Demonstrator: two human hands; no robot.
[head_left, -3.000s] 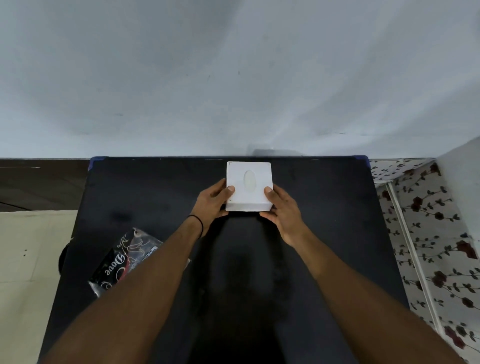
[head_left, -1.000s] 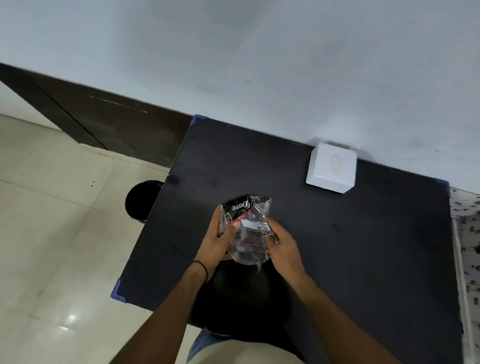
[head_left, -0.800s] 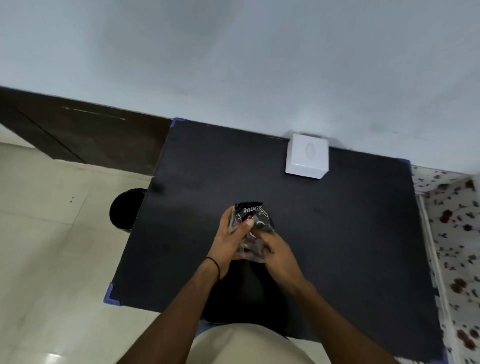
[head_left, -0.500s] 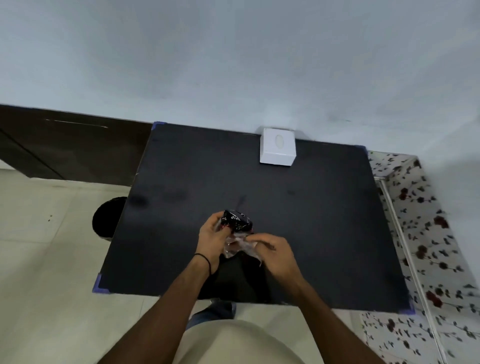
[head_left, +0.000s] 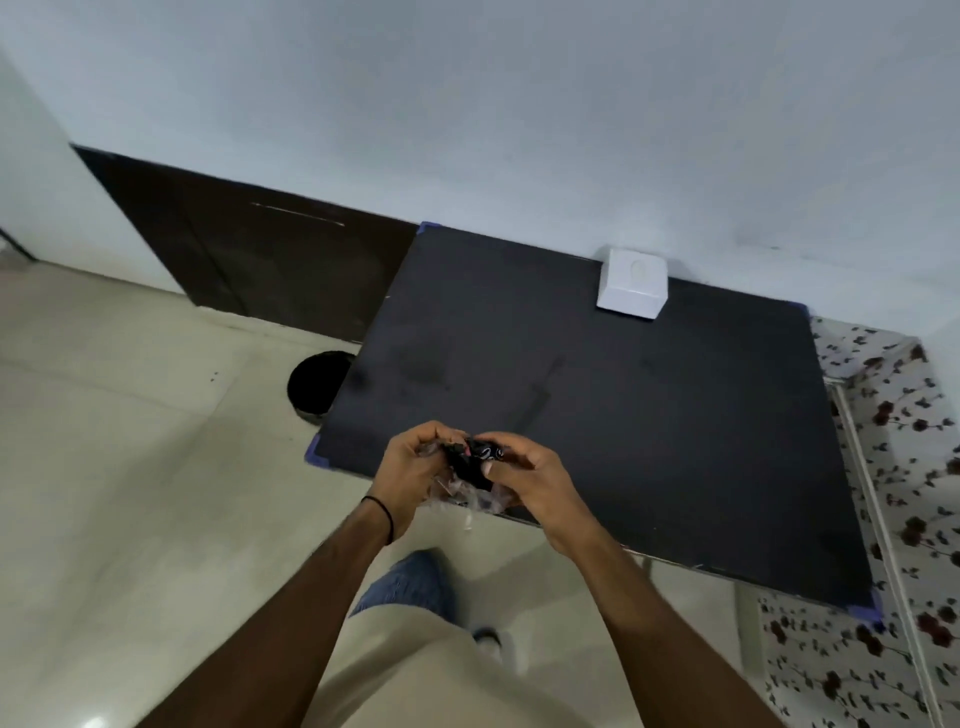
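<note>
A crumpled plastic wrapper (head_left: 475, 470), black printed on top and clear below, is bunched between both hands over the near left edge of the black table (head_left: 649, 415). My left hand (head_left: 415, 470) grips its left side with curled fingers. My right hand (head_left: 530, 475) pinches its right side, thumb on the black part. A white tissue box (head_left: 631, 283) with an oval slot stands at the table's far edge against the wall, well away from both hands.
A round black bin (head_left: 317, 384) sits on the tiled floor beside the table's left edge. A dark wooden panel (head_left: 249, 254) runs along the wall at left. A floral-patterned surface (head_left: 893, 467) borders the table on the right. My knee and shoe show below the hands.
Both hands left the tissue box and picked up the wrapper, then crumpled it smaller. I have stepped back from the table, so the hands now hang over its near edge.
</note>
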